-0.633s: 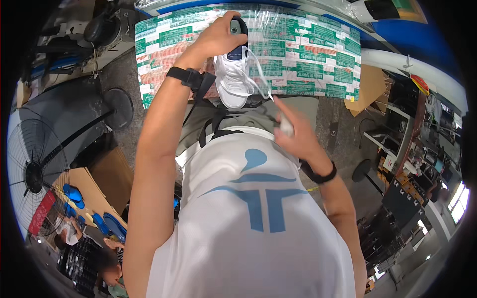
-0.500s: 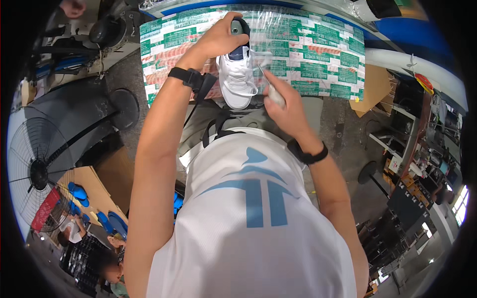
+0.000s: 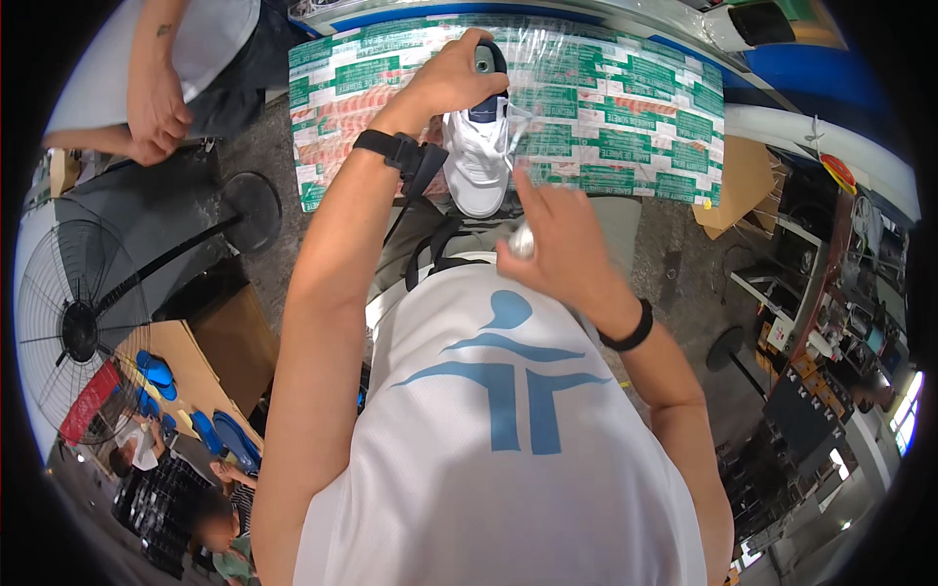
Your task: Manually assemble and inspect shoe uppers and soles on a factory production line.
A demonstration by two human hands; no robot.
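Note:
A white lace-up sneaker (image 3: pixel 478 176) with a navy tongue and lining lies on the patterned work surface, its toe toward me. My left hand (image 3: pixel 457 80) grips it around the heel collar. A white shoelace (image 3: pixel 515 137) stands out loosely at the right side of the lacing. Just below and right of the shoe is my right hand (image 3: pixel 570 242), slightly blurred. Its index finger reaches toward the lace, while the other fingers curl around a pale-handled tool (image 3: pixel 523 241). The tool's thin tip is hard to make out, and whether the finger touches the lace is unclear.
Green-and-white printed tape covers the table (image 3: pixel 625 117). At the upper left are another person's hands (image 3: pixel 159 112). A caged fan (image 3: pixel 80 330) stands at the left, and cardboard (image 3: pixel 740 186) lies beyond the table's right end.
My right hand has drawn back toward me, and its tool has turned. The lace loop over the toe has been pulled up to the side. Another person's hands have come in at upper left.

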